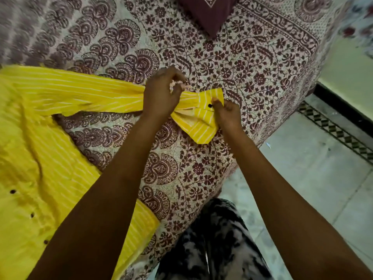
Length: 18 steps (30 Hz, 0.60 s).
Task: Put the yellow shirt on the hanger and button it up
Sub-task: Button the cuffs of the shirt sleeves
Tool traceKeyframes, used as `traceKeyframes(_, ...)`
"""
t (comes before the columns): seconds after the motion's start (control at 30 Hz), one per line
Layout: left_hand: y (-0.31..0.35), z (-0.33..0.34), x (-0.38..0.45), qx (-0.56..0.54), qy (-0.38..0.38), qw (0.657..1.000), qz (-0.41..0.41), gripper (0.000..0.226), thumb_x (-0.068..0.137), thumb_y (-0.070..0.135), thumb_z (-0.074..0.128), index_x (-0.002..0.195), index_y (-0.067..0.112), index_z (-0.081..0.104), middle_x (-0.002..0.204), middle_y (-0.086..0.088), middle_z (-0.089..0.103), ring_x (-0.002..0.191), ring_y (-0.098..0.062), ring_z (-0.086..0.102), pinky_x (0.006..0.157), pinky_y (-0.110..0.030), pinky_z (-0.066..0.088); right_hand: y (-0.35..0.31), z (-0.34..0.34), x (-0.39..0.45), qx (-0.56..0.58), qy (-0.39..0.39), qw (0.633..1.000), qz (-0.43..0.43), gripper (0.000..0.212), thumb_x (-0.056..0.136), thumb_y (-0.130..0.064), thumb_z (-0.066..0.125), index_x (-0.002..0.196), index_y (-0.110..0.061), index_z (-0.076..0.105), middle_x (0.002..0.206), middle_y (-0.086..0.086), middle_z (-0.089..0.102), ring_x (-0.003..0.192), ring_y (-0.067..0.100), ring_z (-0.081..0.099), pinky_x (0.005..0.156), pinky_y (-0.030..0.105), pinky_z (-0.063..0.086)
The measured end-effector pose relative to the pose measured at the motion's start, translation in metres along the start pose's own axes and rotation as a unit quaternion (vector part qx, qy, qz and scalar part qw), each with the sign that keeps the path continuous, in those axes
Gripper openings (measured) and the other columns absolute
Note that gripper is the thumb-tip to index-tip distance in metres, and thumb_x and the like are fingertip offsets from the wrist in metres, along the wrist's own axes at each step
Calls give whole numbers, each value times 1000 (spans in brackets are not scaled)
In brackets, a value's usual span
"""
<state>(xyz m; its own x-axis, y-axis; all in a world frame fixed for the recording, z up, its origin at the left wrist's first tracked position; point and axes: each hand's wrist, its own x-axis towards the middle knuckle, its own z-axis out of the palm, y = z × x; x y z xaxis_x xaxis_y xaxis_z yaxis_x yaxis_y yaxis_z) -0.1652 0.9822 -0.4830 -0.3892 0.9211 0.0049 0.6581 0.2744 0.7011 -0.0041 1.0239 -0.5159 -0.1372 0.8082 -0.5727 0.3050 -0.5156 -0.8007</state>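
Head view: yellow shirt (40,168) spread across left of frame on patterned bedspread (252,57), one sleeve stretched toward centre. Left hand (161,93) clenched round sleeve near cuff (201,118). Right hand (228,114) pinches cuff beside black button (210,106). Maroon pillow (210,11) at top centre; tiled floor (323,158) at right.

I see a bed (232,57) under a cream spread printed with maroon flowers, and a maroon cushion (210,13) lying at its far end. Right of the bed, pale floor tiles (314,170) meet a dark patterned border strip (339,132).
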Motion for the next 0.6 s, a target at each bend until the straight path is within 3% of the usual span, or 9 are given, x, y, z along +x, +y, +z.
traceKeyframes(0.07,-3,8,-11,-28,11,999,-34,13,80,13,53,88,12,64,88,0,66,83,-21,61,78,-36,50,17,-2,17,-45,16,999,-2,31,83,-35,60,87,-5,66,94,17,68,89,33,64,86,53,50)
traceKeyframes(0.13,-7,22,-28,-31,-23,996,-86,11,80,15,53,84,15,63,86,6,66,79,-19,62,71,-35,51,28,-4,24,-78,12,997,-6,24,86,-21,61,93,1,63,93,18,67,88,35,64,85,55,50)
traceKeyframes(0.2,-14,38,-50,-10,-73,987,-146,14,78,20,49,80,15,63,86,-2,70,81,-24,63,70,-35,50,27,-6,22,-111,45,993,-24,7,83,-12,62,89,-8,61,91,14,66,87,31,62,86,50,51)
traceKeyframes(0.27,-24,57,-70,-30,-90,964,-248,11,77,22,55,75,16,63,85,-9,71,83,-29,65,75,-36,52,30,-9,21,-125,88,987,-56,11,81,-8,62,89,-14,57,86,5,60,81,20,57,81,36,52)
traceKeyframes(0.33,-24,71,-86,-122,-85,924,-353,10,73,24,62,67,17,63,81,-12,71,79,-31,67,79,-42,55,32,-11,14,-150,115,977,-94,14,83,-11,63,94,-9,55,77,-2,55,70,10,51,69,21,45)
traceKeyframes(0.4,-12,80,-93,-230,-68,871,-430,16,76,22,68,64,15,62,73,-14,67,69,-27,64,78,-45,56,36,-10,9,-150,105,977,-108,12,84,-15,63,91,-8,56,70,-8,55,64,5,50,66,23,43)
traceKeyframes(0.5,11,93,-87,-332,-18,796,-506,20,80,19,71,67,12,57,65,-7,58,60,-19,53,65,-32,46,38,-2,14,-163,76,982,-61,22,87,-25,61,92,-4,64,87,6,69,75,14,59,71,27,47)
traceKeyframes(0.6,27,105,-74,-372,36,744,-553,24,76,14,74,66,14,51,73,-4,57,72,-16,52,78,-35,49,32,5,25,-183,86,979,-6,26,84,-35,64,91,-10,63,95,5,69,82,15,60,64,22,39)
